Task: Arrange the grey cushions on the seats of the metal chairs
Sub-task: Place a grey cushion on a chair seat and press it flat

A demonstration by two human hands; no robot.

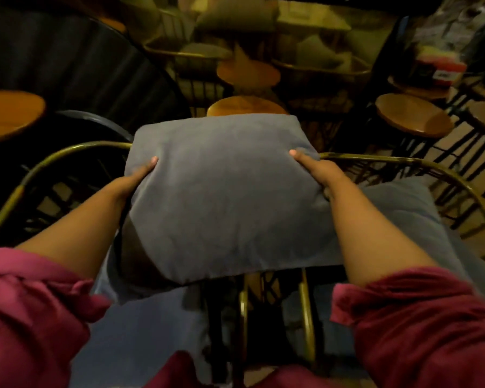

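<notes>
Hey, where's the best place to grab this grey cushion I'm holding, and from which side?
Take the grey cushion by its two side edges, one hand from each side, as the left hand and right hand do now. It is wide, soft and sagging, so opposite edge grips likely keep it flat.

This looks like a café or bar seating area, dimly lit. Several round wooden stools [413, 117] on dark metal legs stand close together, and metal chairs [420, 175] with brass-coloured curved rails sit among them (some farther ones carry cushions [207, 50], though they are blurred). A dark round table [67, 65] fills the upper left.
</notes>
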